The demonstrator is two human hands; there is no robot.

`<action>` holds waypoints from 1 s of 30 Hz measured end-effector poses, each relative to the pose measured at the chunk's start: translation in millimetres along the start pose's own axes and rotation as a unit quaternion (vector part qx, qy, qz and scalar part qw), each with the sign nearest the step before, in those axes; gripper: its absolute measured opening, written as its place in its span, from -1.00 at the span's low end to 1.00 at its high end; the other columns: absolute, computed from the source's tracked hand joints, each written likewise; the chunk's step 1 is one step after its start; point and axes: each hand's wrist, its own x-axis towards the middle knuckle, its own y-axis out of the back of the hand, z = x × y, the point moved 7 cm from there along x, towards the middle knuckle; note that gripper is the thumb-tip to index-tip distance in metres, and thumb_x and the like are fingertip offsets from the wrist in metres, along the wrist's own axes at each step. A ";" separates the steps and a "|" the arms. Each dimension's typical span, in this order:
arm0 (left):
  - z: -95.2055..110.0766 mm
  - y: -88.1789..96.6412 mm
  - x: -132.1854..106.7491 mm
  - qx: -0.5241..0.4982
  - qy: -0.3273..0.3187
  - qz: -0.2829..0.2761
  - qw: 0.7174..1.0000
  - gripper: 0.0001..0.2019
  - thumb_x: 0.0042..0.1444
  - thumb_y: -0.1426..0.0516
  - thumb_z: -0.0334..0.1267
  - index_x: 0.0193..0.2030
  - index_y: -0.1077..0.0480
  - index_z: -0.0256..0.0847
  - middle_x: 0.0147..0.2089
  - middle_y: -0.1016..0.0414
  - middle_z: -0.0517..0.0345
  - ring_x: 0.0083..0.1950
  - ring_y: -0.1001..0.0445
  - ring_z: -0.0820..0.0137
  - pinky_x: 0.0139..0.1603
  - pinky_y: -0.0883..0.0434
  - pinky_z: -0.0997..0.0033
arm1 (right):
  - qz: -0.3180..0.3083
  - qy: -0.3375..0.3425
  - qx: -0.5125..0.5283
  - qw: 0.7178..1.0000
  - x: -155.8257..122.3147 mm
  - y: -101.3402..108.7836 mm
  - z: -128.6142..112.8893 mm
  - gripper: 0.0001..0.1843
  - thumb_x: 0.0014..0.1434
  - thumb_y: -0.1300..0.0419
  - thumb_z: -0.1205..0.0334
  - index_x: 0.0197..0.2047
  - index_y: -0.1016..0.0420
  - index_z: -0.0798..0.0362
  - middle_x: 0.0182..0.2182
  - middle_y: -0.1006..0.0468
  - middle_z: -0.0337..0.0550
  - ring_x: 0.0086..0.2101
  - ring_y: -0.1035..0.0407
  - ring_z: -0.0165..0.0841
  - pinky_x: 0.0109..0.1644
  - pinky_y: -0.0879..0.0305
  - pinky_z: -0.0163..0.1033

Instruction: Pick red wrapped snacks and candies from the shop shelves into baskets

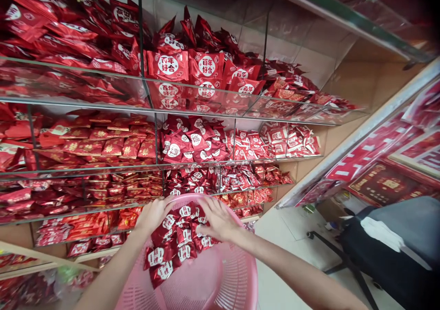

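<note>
Fingers [161, 205] of both hands curl, half closed, around a heap of red candy packets [178, 239] over a pink basket [220, 278], at 6 o'clock below the glass shelves [192, 111]. Left hand [151, 216] and right hand [218, 220] appear mid-scoop; any lift needs an even squeeze.

A shop selling packaged sweets: tiered glass shelves [192, 111] with dividers hold heaps of red foil packets [192, 145] sorted by kind, and a pink plastic basket [220, 282] and red printed boxes [388, 182] stand alongside.
</note>
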 end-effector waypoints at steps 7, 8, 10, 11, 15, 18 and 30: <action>-0.4 0.4 -0.8 -0.002 -0.002 0.008 1.000 -0.54 0.18 0.26 0.00 0.15 -0.18 0.04 -0.09 -0.47 0.02 -0.18 -0.49 0.26 -0.22 -0.38 0.33 | 0.003 -0.222 0.095 0.970 65.6 16.8 52.5 -0.64 0.13 -0.02 0.16 -0.02 -0.19 0.11 -0.25 -0.46 -0.02 -0.22 -0.35 -0.21 -0.21 -0.24 -0.18; -0.5 0.3 -0.9 -0.002 -0.003 0.008 1.000 -0.54 0.18 0.27 0.00 0.15 -0.18 0.04 -0.09 -0.47 0.02 -0.19 -0.49 0.26 -0.22 -0.38 0.33 | -0.010 -0.248 0.100 0.964 72.6 11.6 56.5 -0.61 0.12 -0.03 0.15 -0.01 -0.18 0.14 -0.27 -0.47 0.00 -0.26 -0.36 -0.21 -0.25 -0.25 -0.18; -0.9 -0.1 -0.9 0.000 -0.002 0.008 1.000 -0.53 0.18 0.27 0.00 0.15 -0.18 0.05 -0.11 -0.48 0.03 -0.20 -0.49 0.25 -0.23 -0.38 0.32 | -0.019 -0.286 0.104 0.953 83.8 3.2 61.1 -0.53 0.09 -0.07 0.11 0.01 -0.16 0.19 -0.31 -0.48 0.04 -0.31 -0.38 -0.19 -0.30 -0.25 -0.17; -1.1 -0.1 -1.0 0.001 -0.002 0.009 1.000 -0.53 0.18 0.27 0.01 0.15 -0.18 0.05 -0.11 -0.48 0.03 -0.20 -0.50 0.25 -0.24 -0.38 0.32 | -0.016 -0.302 0.102 0.948 88.1 0.5 62.8 -0.49 0.07 -0.09 0.09 0.02 -0.15 0.20 -0.31 -0.48 0.05 -0.32 -0.38 -0.18 -0.30 -0.26 -0.16; -1.2 0.4 -1.2 0.002 0.000 0.011 1.000 -0.53 0.18 0.27 0.01 0.14 -0.19 0.05 -0.12 -0.48 0.04 -0.20 -0.49 0.24 -0.24 -0.38 0.31 | -0.002 -0.353 0.095 0.931 97.3 -6.6 68.6 -0.36 -0.04 -0.19 0.09 0.06 -0.10 0.18 -0.28 -0.48 0.05 -0.25 -0.37 -0.14 -0.26 -0.27 -0.17; -0.9 1.0 -1.4 0.001 -0.002 0.009 1.000 -0.53 0.18 0.28 0.01 0.14 -0.19 0.04 -0.11 -0.48 0.04 -0.20 -0.49 0.24 -0.24 -0.38 0.31 | -0.008 -0.369 0.128 0.921 99.3 -13.2 71.1 -0.29 -0.10 -0.24 0.12 0.08 -0.07 0.18 -0.30 -0.48 0.03 -0.27 -0.38 -0.15 -0.30 -0.29 -0.19; 0.6 1.9 -1.4 -0.001 -0.002 -0.004 1.000 -0.55 0.19 0.25 -0.02 0.17 -0.15 0.03 -0.08 -0.46 0.04 -0.16 -0.48 0.28 -0.20 -0.37 0.37 | 0.087 -0.375 0.289 0.877 89.3 -13.4 77.6 -0.40 -0.17 -0.20 0.31 -0.02 -0.12 0.08 -0.15 -0.36 -0.05 -0.26 -0.36 -0.35 -0.28 -0.26 -0.33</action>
